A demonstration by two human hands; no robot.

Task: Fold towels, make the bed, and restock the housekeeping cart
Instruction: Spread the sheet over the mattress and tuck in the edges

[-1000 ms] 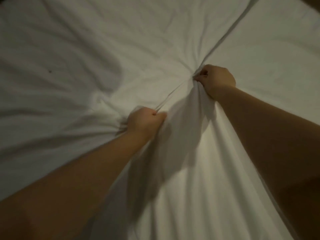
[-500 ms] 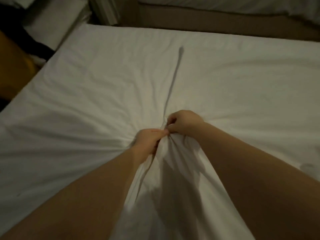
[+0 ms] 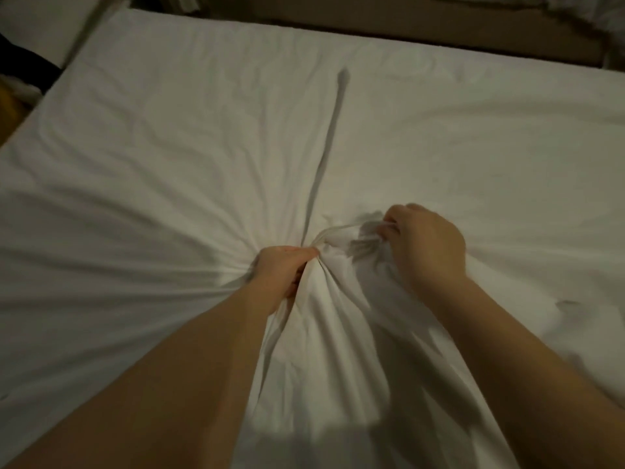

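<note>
Wrinkled white fabric sheet point(image 3: 203, 164) lies over the bed and fills most of the frame. Left hand point(image 3: 280, 269) grips a bunch of it at centre. Right hand point(image 3: 429, 245) pinches it just right, slightly higher. Flat brown band point(image 3: 406, 32) runs along the top edge, behind the bed. White soft pillow point(image 3: 40, 25) upper left.

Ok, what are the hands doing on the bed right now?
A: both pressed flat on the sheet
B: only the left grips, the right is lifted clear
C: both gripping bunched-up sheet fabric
C: the left hand and the right hand each have fingers curled round gathered fabric of the sheet, and creases radiate from both grips.
</note>
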